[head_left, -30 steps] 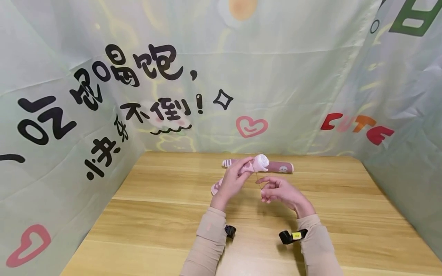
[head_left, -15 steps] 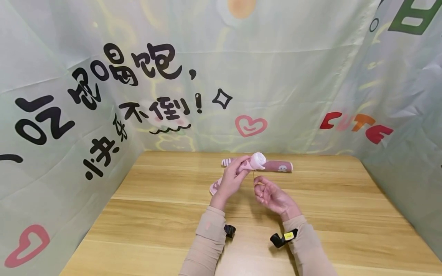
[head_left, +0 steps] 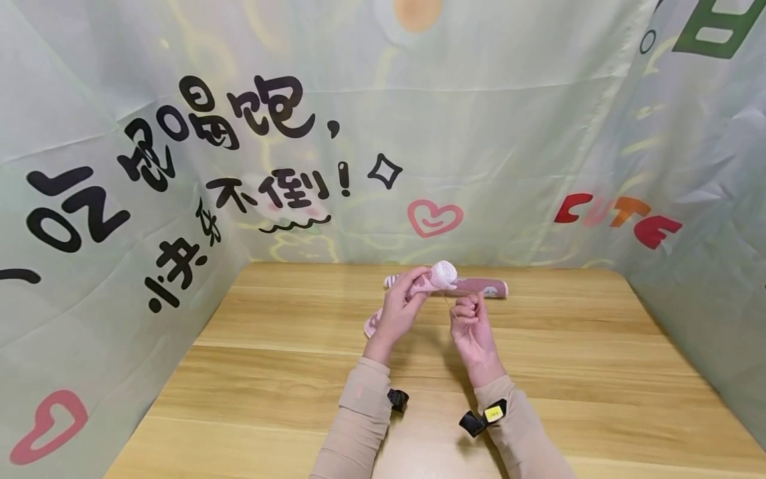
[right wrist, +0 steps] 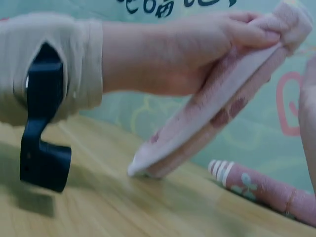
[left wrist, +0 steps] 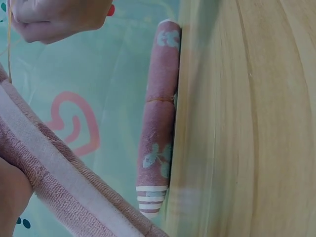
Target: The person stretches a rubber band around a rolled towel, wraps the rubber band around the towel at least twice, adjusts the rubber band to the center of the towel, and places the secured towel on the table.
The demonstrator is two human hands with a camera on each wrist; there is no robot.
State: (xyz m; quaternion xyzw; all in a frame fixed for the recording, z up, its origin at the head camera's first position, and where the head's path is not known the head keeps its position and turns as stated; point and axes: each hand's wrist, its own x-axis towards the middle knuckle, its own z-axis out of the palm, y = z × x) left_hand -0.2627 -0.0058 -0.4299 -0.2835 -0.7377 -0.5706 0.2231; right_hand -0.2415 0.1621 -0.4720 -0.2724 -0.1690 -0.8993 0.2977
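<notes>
A pale pink rolled towel (head_left: 444,275) is held up at a slant by my left hand (head_left: 397,313), its white coiled end upward. The lower end comes down close to the tabletop in the right wrist view, where dark pink patches show on the towel (right wrist: 197,131). My right hand (head_left: 473,336), fingers curled, pinches a thin tan rubber band (left wrist: 9,44) and draws it out from near the towel's upper end. Behind both hands lies a darker pink rolled towel (head_left: 481,287), with white stripes at one end and a band around its middle (left wrist: 160,99).
The wooden table (head_left: 281,379) carries the second roll close to its back edge. Printed cloth walls (head_left: 509,146) stand behind and at both sides. A black wrist camera (head_left: 479,420) sits on the right sleeve, another on the left (head_left: 397,400).
The right hand has moved first left, then up and turned, stretching the rubber band to the right of the towel's upper end. My left hand keeps its grip, with the towel shifting slightly left.
</notes>
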